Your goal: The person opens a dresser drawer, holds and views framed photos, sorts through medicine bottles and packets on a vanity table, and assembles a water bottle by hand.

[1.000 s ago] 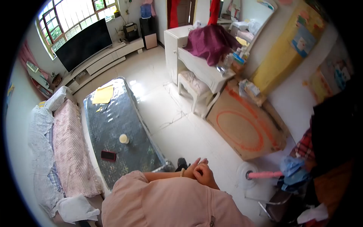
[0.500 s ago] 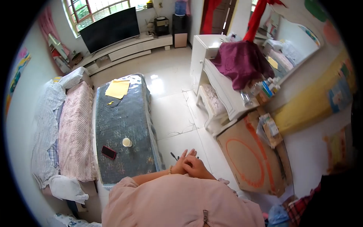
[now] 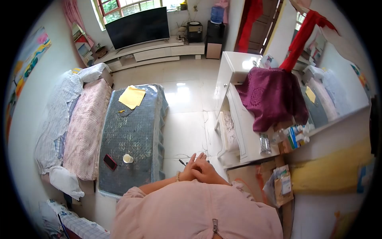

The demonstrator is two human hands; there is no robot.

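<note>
My two hands meet in front of my chest. My left hand (image 3: 188, 169), with a beaded bracelet at its wrist, has its fingers stretched out and pointing forward. Over its palm lies my right hand (image 3: 205, 172), its fingers bent and closed against the left hand. A thin dark stick-like thing (image 3: 182, 162) shows just left of the left fingers, largely hidden by the hands. On the low covered table (image 3: 131, 139) to the left are a paper cup (image 3: 127, 158) and a phone (image 3: 110, 162). Yellow sheets (image 3: 132, 97) lie at its far end.
Left of the table runs a couch (image 3: 85, 131) with a pink quilted cover. A TV (image 3: 138, 28) stands on a low cabinet (image 3: 167, 51) ahead. To the right are a white dresser (image 3: 248, 141) under a purple cloth (image 3: 274, 99) and flat cardboard (image 3: 238, 175) leaning below it.
My view has turned to the right and lifted slightly, so the room has shifted in the frame. My hands stay together, with the right hand a little more curled over the left.
</note>
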